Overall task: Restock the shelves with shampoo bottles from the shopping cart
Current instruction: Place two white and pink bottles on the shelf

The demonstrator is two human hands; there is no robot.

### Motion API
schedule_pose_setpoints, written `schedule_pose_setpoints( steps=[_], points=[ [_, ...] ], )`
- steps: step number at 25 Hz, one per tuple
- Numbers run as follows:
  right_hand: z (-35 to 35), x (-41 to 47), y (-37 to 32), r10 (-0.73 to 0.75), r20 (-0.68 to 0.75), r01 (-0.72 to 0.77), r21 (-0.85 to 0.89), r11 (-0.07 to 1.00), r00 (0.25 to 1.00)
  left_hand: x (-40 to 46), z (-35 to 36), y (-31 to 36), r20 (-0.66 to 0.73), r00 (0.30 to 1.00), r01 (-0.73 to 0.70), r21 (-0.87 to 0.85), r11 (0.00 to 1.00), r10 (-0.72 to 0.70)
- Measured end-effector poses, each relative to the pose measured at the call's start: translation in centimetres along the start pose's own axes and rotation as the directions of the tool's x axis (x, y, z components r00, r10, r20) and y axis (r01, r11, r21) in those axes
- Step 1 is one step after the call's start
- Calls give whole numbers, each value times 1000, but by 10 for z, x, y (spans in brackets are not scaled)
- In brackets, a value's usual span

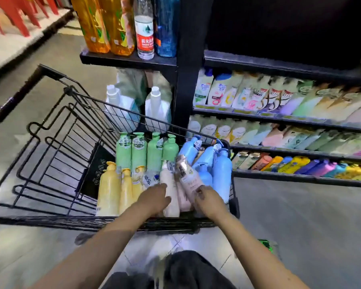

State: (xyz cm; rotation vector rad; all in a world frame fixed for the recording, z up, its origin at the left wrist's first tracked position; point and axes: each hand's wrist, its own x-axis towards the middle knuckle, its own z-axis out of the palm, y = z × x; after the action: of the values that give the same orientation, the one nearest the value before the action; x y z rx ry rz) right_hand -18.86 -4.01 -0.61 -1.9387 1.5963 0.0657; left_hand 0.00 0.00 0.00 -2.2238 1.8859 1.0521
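Barely started: shopping cart point(56, 142) still full. Right hand point(209, 202) grips a pink bottle point(189, 180); left hand point(154, 200) fingers curl on a cream bottle point(172, 197). Shelves point(279, 119) await.

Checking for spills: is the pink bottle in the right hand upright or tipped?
Tipped: the pink bottle leans left in the right hand.
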Motion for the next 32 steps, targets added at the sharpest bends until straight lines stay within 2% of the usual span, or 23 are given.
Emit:
schedule_pose_setpoints(
  steps=[3,8,11,13,15,17,20,29,32],
  points=[
    [-8,25,23,-71,-18,70,-6,997,997,22,7,17,-5,999,49,-35,998,-49],
    [-6,51,29,-23,133,17,46,999,991,46,20,17,37,987,160,-80,984,-157],
    [6,59,29,36,140,-45,63,997,990,59,29,9,-5,973,225,-164,960,-229],
    [13,61,29,68,101,-75,66,995,993,64,34,6,-10,960,268,-269,925,-281],
    [17,62,27,116,94,-125,86,988,989,71,44,2,20,937,324,-422,847,-349],
    [18,60,25,155,90,-165,122,979,984,78,52,0,39,912,371,-506,779,-409],
    [16,60,23,177,94,-189,149,971,980,81,56,3,51,897,410,-467,784,-439],
    [15,62,32,175,108,-191,161,968,979,76,63,-6,-32,910,357,-446,821,-413],
    [17,66,36,194,107,-214,226,950,975,76,63,-6,-53,909,348,-447,824,-412]
  ],
)
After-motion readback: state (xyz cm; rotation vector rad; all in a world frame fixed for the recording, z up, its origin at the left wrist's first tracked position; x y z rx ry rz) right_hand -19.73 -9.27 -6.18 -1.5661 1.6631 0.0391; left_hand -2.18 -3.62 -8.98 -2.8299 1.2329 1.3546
